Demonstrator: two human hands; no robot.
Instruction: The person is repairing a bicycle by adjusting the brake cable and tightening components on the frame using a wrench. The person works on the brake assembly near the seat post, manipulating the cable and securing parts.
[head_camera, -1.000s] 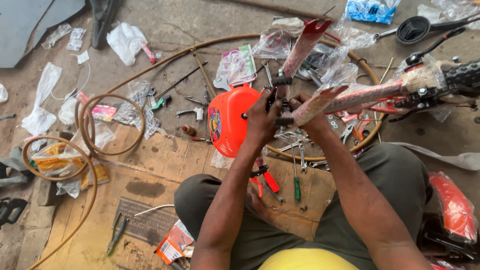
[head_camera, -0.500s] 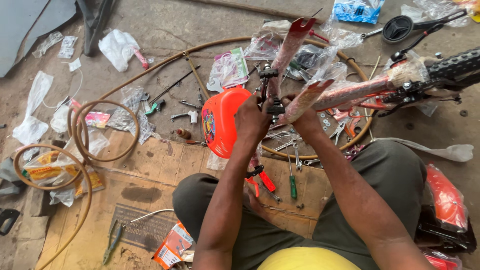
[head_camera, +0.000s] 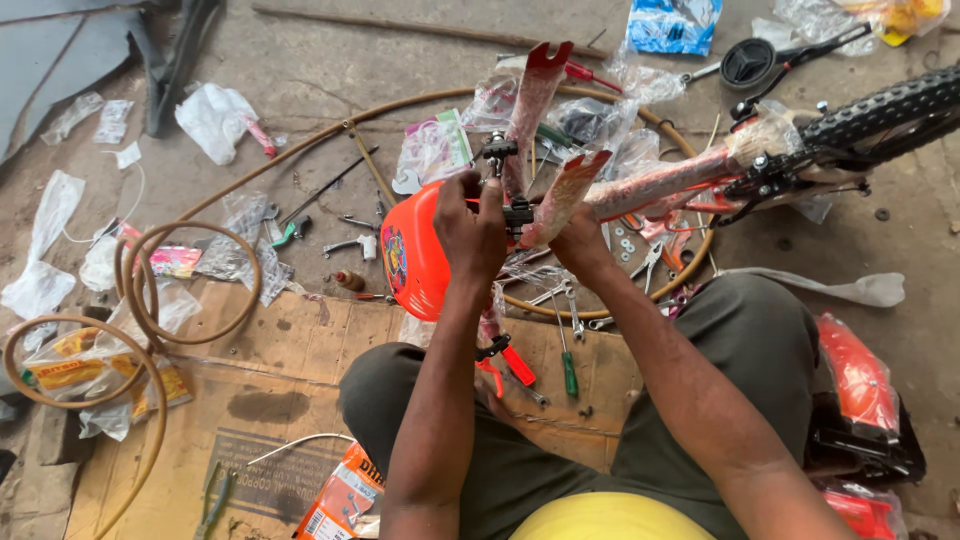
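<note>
Hands are raised together over the lap of a person seated on flattened cardboard (head_camera: 290, 370) on a concrete floor. The left hand (head_camera: 472, 228) is closed around a small black brake part (head_camera: 516, 213) at the base of a bicycle fork, the fingers curled and pinching it from above. The right hand (head_camera: 578, 240) is wrapped under the plastic-wrapped fork leg (head_camera: 565, 195), the grip pressed shut on it. A second fork leg (head_camera: 534, 95), red with a notched tip, is seen standing up just behind the hands. An orange plastic plate with a sticker (head_camera: 412, 262) is held against the fork, just left of the left hand and partly hidden by it.

The wrapped frame tube (head_camera: 660, 185) is seen running from the fork towards the upper right, where a knobbly black tyre (head_camera: 885, 108) is met. A thin brown rim hoop (head_camera: 300, 150) is laid on the floor around the fork and hands. Coiled brown tubing (head_camera: 140, 300) is seen at the left on the cardboard. Scattered about are clear plastic bags (head_camera: 432, 150), a green-handled screwdriver (head_camera: 566, 365), red-handled pliers (head_camera: 510, 360) near the knee, spanners (head_camera: 350, 245), and a blue packet (head_camera: 672, 25) at the top. A wrapped orange part (head_camera: 858, 375) is lying beside the right thigh.
</note>
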